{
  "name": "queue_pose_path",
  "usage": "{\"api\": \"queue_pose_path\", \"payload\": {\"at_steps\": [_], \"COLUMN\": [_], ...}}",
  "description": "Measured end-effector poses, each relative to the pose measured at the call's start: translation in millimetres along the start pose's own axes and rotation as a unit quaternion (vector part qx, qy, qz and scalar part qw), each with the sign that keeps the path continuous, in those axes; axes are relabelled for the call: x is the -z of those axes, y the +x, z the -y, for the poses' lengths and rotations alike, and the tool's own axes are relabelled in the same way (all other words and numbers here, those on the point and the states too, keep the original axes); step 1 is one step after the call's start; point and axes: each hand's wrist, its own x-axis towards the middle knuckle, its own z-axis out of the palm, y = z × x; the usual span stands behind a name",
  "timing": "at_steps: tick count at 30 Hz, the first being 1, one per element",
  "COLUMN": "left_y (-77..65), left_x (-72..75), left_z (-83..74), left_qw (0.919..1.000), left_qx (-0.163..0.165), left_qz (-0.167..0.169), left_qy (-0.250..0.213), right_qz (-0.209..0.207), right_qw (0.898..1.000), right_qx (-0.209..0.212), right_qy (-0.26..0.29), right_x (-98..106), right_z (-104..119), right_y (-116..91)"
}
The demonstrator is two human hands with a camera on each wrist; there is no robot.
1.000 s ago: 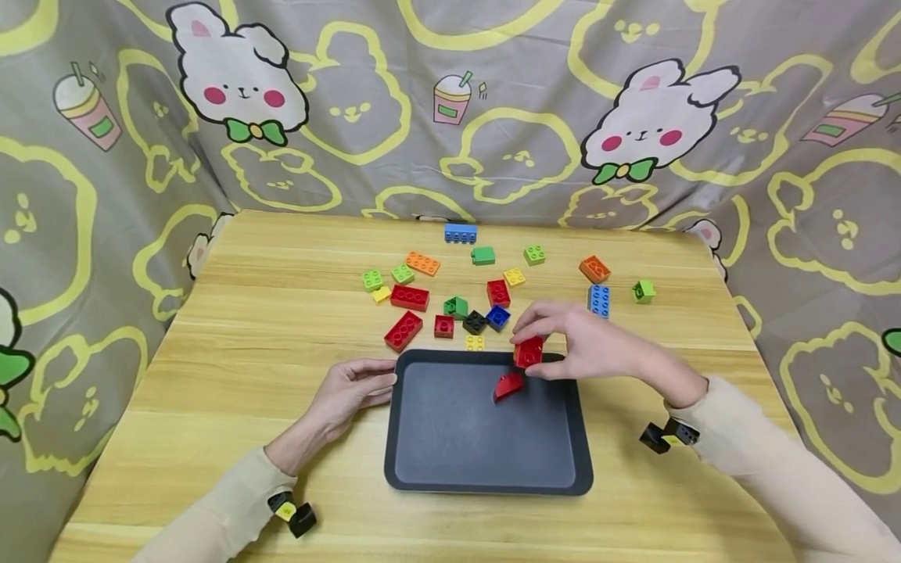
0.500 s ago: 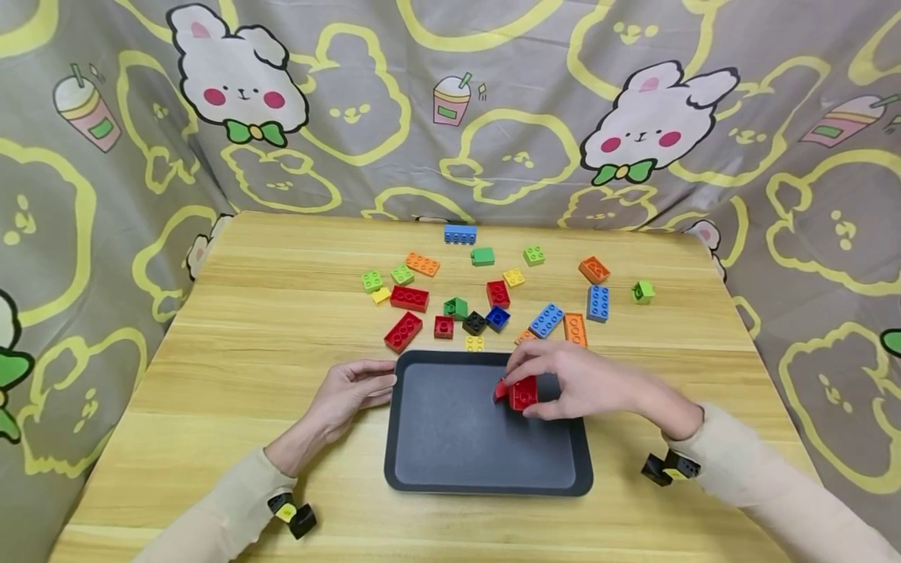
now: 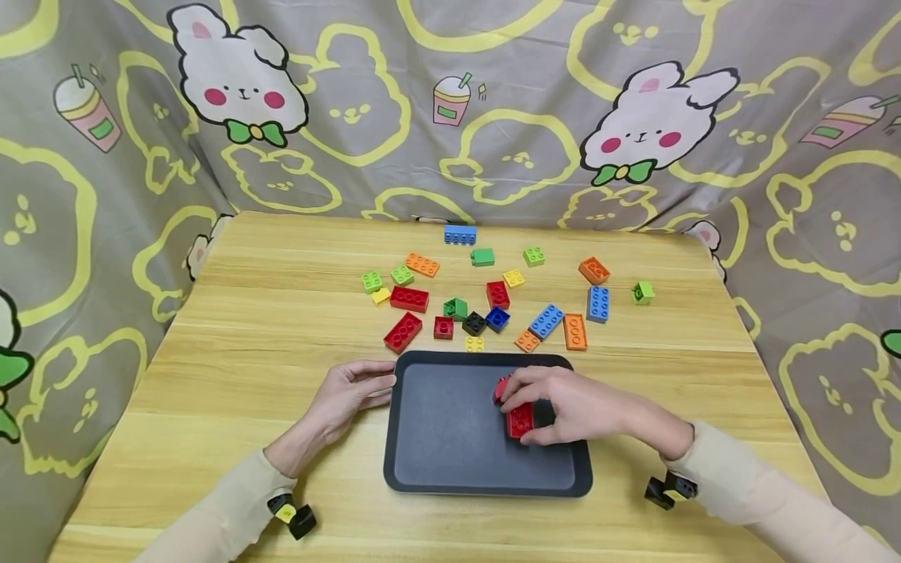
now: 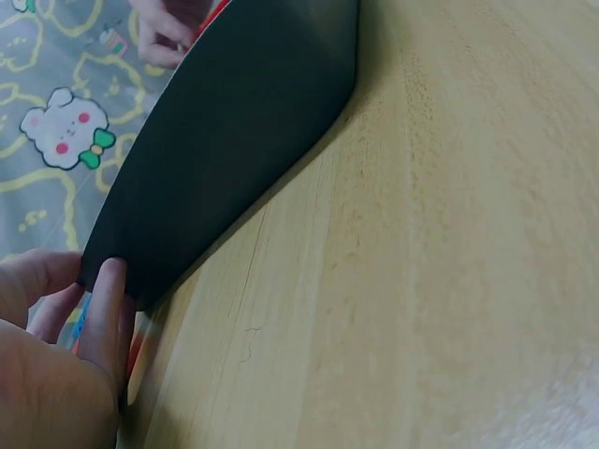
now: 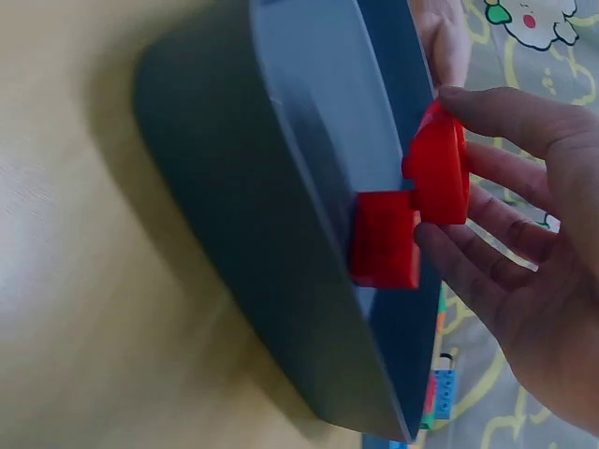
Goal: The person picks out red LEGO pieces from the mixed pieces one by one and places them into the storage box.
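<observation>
A dark grey tray point(image 3: 450, 478) lies on the table. At its left rim my left hand point(image 3: 349, 395) holds the edge; in the left wrist view my fingertips point(image 4: 112, 276) meet the tray's outer wall. My right hand point(image 3: 573, 407) reaches over the tray's right half and pinches a red toy building brick point(image 3: 519, 422) between thumb and fingers. Beside that brick sits a second red piece point(image 3: 501, 389), partly hidden by my fingers. In the right wrist view, the held red brick point(image 5: 442, 168) appears close against the other red piece point(image 5: 386, 241), inside the tray.
Many coloured toy bricks lie scattered beyond the tray, among them a blue brick point(image 3: 546, 320), an orange brick point(image 3: 575, 331) and a long red brick point(image 3: 403, 332). A patterned curtain point(image 3: 450, 172) borders the wooden table point(image 3: 267, 313) at the back and sides.
My right hand has carried the red brick from over the tray's far rim down and nearer, into the tray beside the other red piece. My left hand has stayed put.
</observation>
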Motion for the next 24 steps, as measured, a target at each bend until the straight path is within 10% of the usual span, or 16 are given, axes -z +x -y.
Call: {"api": "queue_pose_path", "payload": {"at_steps": [24], "left_y": [-1.4], "left_x": [-0.9], "left_z": [-0.9], "left_qw": [1.0], "left_qx": [0.0], "left_qz": [-0.007], "left_qy": [-0.002], "right_qz": [0.012], "right_qw": [1.0], "right_qx": [0.008], "right_qy": [-0.014], "right_x": [-31], "right_z": [-7], "right_y": [-4]}}
